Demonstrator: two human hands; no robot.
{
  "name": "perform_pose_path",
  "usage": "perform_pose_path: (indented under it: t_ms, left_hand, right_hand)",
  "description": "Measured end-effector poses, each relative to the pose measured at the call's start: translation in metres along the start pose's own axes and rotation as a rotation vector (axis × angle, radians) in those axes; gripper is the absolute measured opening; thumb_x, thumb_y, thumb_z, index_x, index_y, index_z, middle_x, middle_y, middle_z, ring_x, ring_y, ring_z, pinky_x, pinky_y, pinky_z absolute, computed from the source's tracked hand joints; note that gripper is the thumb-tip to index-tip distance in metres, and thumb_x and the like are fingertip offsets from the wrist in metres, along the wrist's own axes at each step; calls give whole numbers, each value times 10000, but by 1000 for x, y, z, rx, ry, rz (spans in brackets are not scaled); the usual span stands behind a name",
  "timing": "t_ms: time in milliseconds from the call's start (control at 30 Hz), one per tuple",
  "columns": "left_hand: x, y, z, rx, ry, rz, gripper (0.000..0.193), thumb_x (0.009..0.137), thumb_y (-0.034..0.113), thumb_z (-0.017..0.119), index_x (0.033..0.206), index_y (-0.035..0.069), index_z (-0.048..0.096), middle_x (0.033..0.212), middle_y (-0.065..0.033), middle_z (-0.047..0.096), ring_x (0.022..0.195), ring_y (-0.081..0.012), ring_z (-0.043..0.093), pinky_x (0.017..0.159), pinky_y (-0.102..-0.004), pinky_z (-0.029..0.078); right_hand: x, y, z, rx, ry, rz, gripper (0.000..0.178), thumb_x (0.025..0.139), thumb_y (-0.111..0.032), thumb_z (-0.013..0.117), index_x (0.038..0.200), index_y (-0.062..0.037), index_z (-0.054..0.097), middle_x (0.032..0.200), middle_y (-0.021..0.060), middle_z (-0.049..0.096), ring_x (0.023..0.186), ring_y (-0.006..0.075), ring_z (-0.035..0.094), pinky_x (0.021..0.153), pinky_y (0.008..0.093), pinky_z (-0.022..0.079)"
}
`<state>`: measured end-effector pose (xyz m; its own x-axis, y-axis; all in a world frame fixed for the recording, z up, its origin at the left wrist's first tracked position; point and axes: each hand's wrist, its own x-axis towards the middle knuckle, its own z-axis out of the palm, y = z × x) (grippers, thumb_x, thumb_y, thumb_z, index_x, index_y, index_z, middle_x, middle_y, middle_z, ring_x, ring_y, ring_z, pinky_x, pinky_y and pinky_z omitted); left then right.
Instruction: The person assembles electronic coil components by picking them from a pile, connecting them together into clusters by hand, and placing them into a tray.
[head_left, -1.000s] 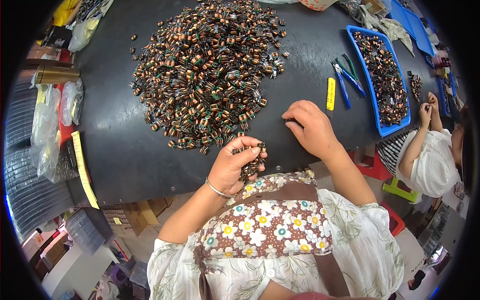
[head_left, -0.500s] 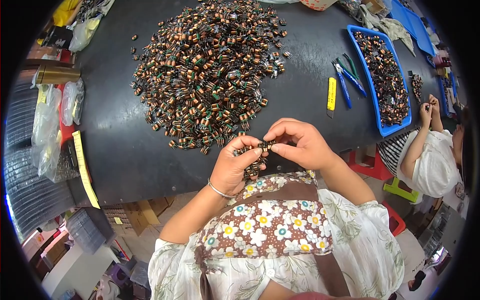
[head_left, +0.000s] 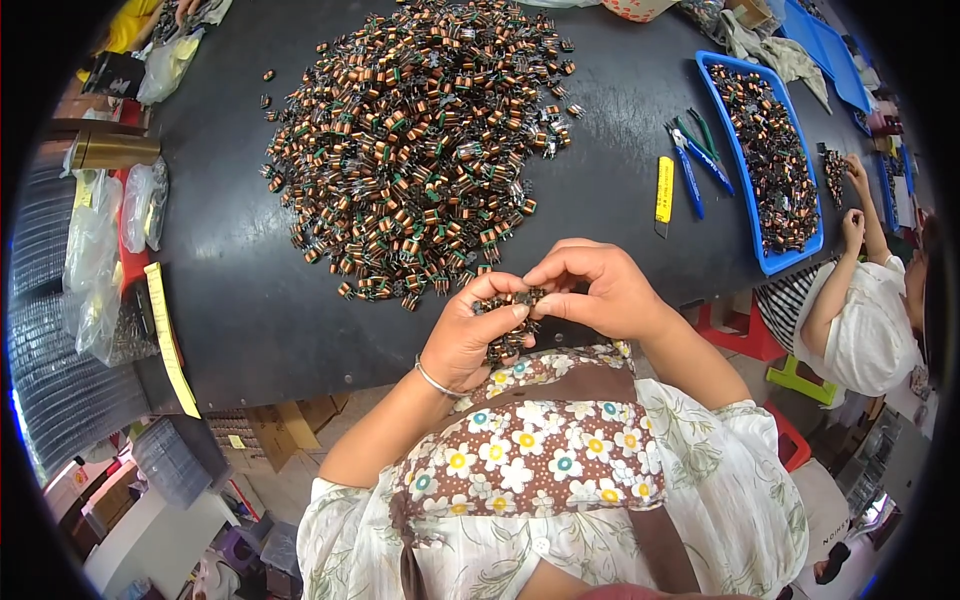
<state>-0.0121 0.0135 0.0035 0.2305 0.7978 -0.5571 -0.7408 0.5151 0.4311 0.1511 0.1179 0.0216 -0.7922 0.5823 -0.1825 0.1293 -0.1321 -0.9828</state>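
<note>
My left hand (head_left: 468, 330) is curled round a clump of small copper-wound coils (head_left: 507, 346) at the table's near edge. Thumb and forefinger of my right hand (head_left: 600, 288) pinch one coil (head_left: 530, 298) beside my left fingertips; part of it is hidden by the fingers. Just beyond both hands rises a large heap of loose coils (head_left: 410, 150), with copper windings, black bases and bits of green.
A yellow utility knife (head_left: 664, 190), blue-handled pliers (head_left: 690, 170) and green-handled pliers (head_left: 703, 140) lie right of the heap. Farther right are a blue tray (head_left: 815, 215) of coils and a co-worker (head_left: 870, 320). Plastic bags (head_left: 95, 260) and a yellow strip (head_left: 170, 335) line the left edge.
My right fingertips have shifted slightly left, closer to my left hand, and the coil between them has turned. The co-worker's far hand has reached toward a small pile of coils.
</note>
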Motion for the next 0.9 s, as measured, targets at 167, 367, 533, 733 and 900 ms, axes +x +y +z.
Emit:
perform_pose_path:
  t_ms: [167,367,533,733,900]
  left_hand:
    - [1,1,1,-34,-1,-34,199,832,67,583,1018,77,513,870,-48,588,649,-116,601,422,-190,407]
    - [-2,0,-4,-24,-7,-43,189,829,81,586,1000,93,506,851,-64,592,648,-134,591,437,-213,414]
    - [-2,-2,2,29,40,-8,192,819,70,590,992,96,511,860,-82,594,659,-142,584,452,-223,419]
    - [3,-10,1,172,93,175,196,803,11,597,984,50,531,879,-80,597,768,-137,590,592,-250,494]
    - [2,-6,0,194,95,159,189,802,-2,594,977,37,535,879,-76,592,820,-137,588,652,-272,512]
  right_hand:
    - [4,0,3,-251,4,-146,196,707,-27,690,899,-18,650,741,45,585,642,121,552,588,250,439]
    - [25,8,-15,-452,95,-355,135,756,-32,631,889,-13,636,782,52,588,732,124,558,624,238,442]
    - [54,19,-18,-521,391,-260,207,749,-36,624,952,-27,583,976,60,573,780,150,569,670,255,459]
    - [52,21,-18,-767,347,-287,244,701,-23,653,923,-54,555,937,66,557,755,198,577,664,276,467]
    - [30,12,-21,-754,214,-104,193,706,-25,666,872,-28,568,805,54,552,652,152,563,604,258,461]
